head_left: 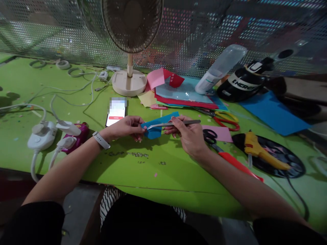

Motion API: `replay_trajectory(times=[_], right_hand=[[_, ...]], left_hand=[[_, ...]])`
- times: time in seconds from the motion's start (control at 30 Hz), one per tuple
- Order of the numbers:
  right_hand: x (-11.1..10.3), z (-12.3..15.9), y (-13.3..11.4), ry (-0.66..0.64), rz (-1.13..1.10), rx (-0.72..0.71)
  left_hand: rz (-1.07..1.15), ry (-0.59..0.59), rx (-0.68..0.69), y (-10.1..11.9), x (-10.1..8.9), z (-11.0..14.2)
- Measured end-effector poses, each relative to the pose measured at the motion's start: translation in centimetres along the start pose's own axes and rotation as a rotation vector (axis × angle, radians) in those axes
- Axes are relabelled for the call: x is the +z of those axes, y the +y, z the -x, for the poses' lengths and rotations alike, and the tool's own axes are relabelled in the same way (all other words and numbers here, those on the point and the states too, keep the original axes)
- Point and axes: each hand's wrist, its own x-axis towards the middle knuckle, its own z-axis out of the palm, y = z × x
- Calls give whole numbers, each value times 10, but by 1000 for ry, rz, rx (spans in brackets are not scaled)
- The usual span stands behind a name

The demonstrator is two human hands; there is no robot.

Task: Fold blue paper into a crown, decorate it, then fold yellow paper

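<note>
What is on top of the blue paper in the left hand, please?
A small pink piece shows near the left end of the blue paper, close to the tips of the tweezers. Whatever the fingers of the left hand cover there cannot be seen.

Across the top of the frame, a perforated metal screen (63, 37) is seen behind a green tabletop (122, 173); below the table's front edge, grey floor (76, 204) is shown in dim light.

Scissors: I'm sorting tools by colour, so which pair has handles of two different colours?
The far scissors, by the paper stack: one loop is yellow, the other red. The near scissors have only black loops.
</note>
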Motion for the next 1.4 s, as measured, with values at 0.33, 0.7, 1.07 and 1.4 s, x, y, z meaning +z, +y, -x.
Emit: replay_trajectory(times=[0.33,0.7,1.07,1.4], right_hand=[[1,0,3,6,14,-3],[3,-1,1,26,-18,4],[1,-1,4,11,-16,-4],[2,0,0,19,-36,11]], left_hand=[[-1,16,-26,1,3,0],[-6,11,-15,0,3,0],[-4,-4,-2,0,4,0],[-7,-7,-12,3,3,2]])
